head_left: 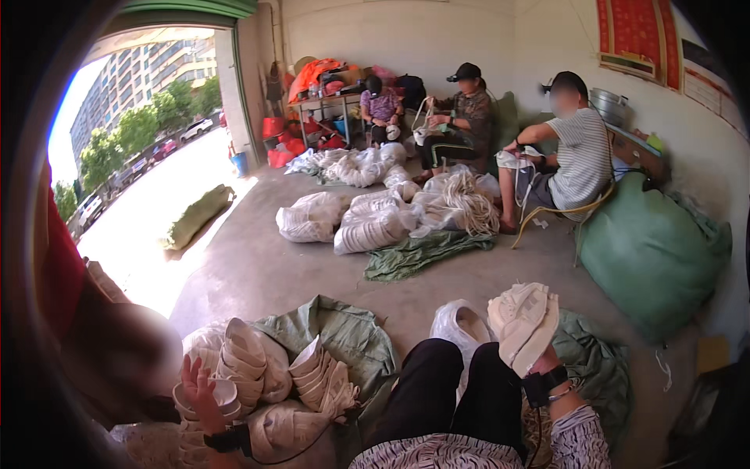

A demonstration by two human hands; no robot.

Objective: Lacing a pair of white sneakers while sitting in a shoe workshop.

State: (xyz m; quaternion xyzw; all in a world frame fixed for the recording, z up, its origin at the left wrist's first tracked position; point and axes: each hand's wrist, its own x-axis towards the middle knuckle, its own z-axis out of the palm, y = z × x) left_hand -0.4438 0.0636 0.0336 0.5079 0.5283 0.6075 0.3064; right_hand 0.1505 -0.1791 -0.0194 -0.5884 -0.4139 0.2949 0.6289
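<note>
My right hand (pixel 547 361) is raised beside my right knee. It grips a cream shoe upper (pixel 522 316), which appears to be a pair or small bundle pressed together. At the lower left my left hand (pixel 201 397) has its fingers spread and holds nothing. Right by it stand nested stacks of cream shoe uppers (pixel 241 356), some inside clear plastic bags. Another nested stack (pixel 311 367) leans on a green woven sack (pixel 340 332). Between my knees and the held upper sits an opened clear plastic bag (pixel 461 328).
Bagged shoe uppers (pixel 375 223) and a bundle of cream cords (pixel 465 199) lie mid-floor. Three people sit beyond them, handling pale pieces. A bulging green sack (pixel 648 250) stands at the right. A blurred dark shape fills the left edge near the open doorway.
</note>
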